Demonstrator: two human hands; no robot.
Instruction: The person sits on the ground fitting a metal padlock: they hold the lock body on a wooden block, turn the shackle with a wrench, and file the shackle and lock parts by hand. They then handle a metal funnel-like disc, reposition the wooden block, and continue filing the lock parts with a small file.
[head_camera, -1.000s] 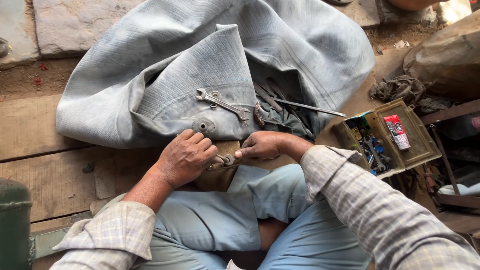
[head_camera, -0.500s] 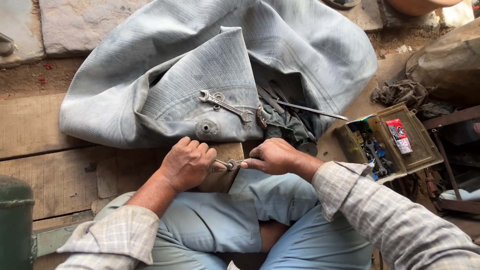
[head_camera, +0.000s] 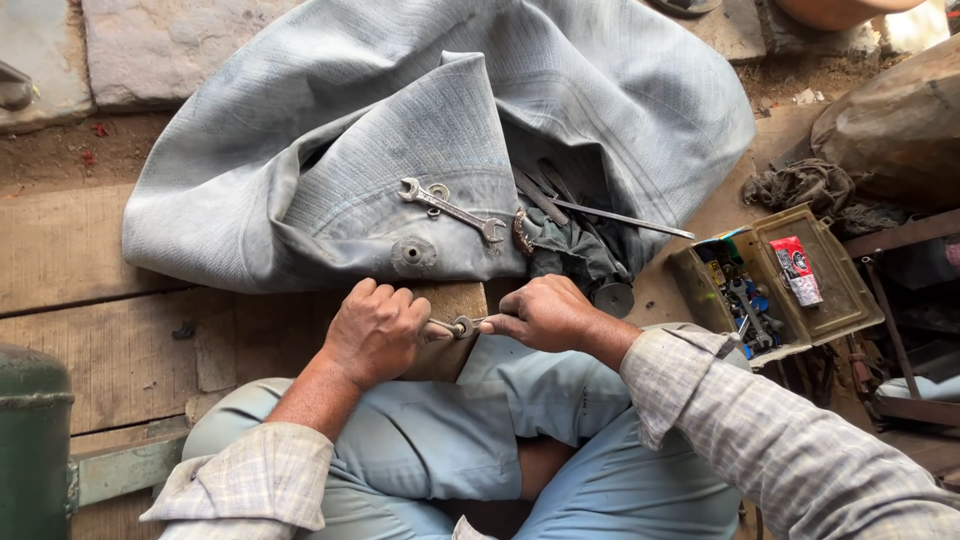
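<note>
Left hand (head_camera: 376, 328) closed in a fist around a thin metal tool (head_camera: 438, 327), only its tip showing. Right hand (head_camera: 545, 314) with fingers pinched together on a small round valve part (head_camera: 463, 326), held between both hands, just above a wood block (head_camera: 452, 318) and over the lap. Just beyond the hands, a big grey rubber tube (head_camera: 300, 190), folded flat on the wooden floor (head_camera: 70, 250), with a round valve patch (head_camera: 413, 253) near its front edge. On the tube, a wrench (head_camera: 450, 210), and beside it thin metal rods (head_camera: 620, 218) and a dark cloth (head_camera: 575, 255). To the right, an open box (head_camera: 845, 300) with small tools and a red packet (head_camera: 797, 268). At far left, a green metal can (head_camera: 30, 440).
</note>
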